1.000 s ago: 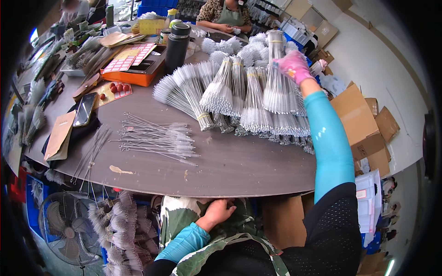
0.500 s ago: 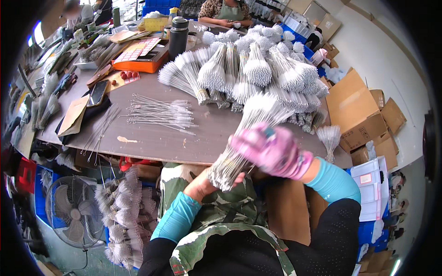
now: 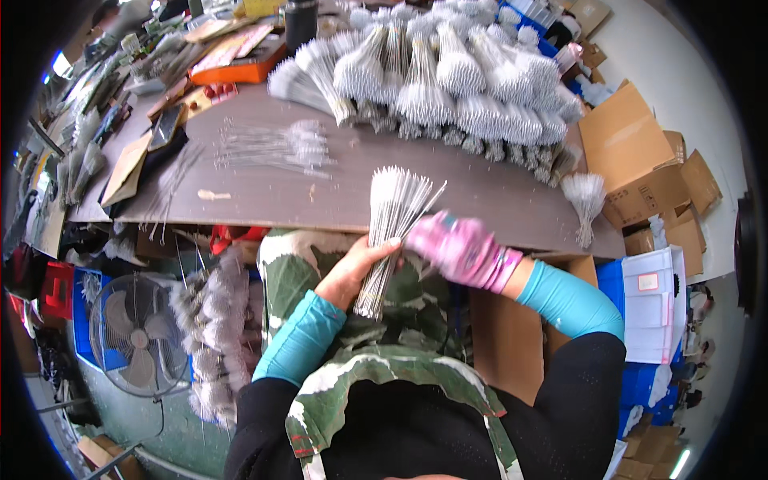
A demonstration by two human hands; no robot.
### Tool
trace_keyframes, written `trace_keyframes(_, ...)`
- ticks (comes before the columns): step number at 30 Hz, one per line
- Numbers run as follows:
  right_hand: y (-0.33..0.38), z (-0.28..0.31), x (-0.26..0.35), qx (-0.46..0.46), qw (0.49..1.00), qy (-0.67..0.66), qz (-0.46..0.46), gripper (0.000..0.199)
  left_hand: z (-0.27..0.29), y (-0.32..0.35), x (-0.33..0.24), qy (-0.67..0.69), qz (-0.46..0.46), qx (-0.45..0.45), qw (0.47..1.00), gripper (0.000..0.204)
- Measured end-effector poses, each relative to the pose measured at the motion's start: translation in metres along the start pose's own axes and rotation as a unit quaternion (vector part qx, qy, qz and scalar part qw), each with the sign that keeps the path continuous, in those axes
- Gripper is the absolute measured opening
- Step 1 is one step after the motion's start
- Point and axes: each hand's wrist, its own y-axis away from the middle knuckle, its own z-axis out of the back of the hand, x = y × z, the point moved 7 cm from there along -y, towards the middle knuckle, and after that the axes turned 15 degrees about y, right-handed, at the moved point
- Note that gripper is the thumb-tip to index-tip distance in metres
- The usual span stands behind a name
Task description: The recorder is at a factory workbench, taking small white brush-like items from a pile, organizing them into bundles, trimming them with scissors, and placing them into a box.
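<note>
Bundle (image 3: pixel 392 208) and right hand (image 3: pixel 460 248) have shifted since half a second ago: the bundle, tilted rightward then, now stands more upright, white tufts up, across the front edge of the tabletop (image 3: pixel 352 184). Its lower wire ends hang in front of the apron (image 3: pixel 320 264).

Grip: the left hand (image 3: pixel 360 264) is bare and clasps the bundle around the middle, thumb across the wires. The gloved right hand is at the bundle's right side; motion blur hides its fingers, so I cannot tell whether they grasp anything.

Possible faults, in my judgement:
- Slippage. If the left thumb relaxes, thin wires could slide out and drop off the front edge.
- Snagging. One wire leans out at the upper right, above the glove; a sideways pull there could bend it or drag out its neighbours.
- Uneven ends. Loose pressure could let single wires ride up or down.

Appearance: slim silvery wires, packed close at the grip, fan slightly towards pale, bristled tops. From where I stand, the lower ends look roughly level. I can make out no tie around them.
</note>
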Motion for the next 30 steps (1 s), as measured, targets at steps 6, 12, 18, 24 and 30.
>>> trace_keyframes(6, 0.055, -0.097, -0.027, 0.051, 0.675, -0.566, -0.471, 0.026, 0.026, 0.001, 0.009, -0.055, -0.077, -0.009, 0.995, 0.052)
trace_keyframes(12, 0.041, -0.132, 0.016, -0.052, 0.681, -0.516, -0.516, 0.055, 0.026, 0.008, 0.006, -0.326, -0.205, -0.014, 0.923, 0.090)
trace_keyframes(18, 0.024, -0.106, 0.038, -0.044, 0.757, -0.419, -0.500, 0.059, 0.045, 0.001, 0.005, -0.364, -0.225, -0.110, 0.897, 0.073)
trace_keyframes(24, 0.028, -0.114, 0.047, 0.002, 0.740, -0.484, -0.467, 0.079, 0.071, -0.017, 0.010, -0.274, -0.142, -0.045, 0.950, 0.041)
trace_keyframes(30, 0.022, -0.112, 0.052, -0.050, 0.770, -0.421, -0.476, 0.081, 0.058, -0.005, 0.008, -0.334, -0.275, -0.070, 0.899, 0.064)
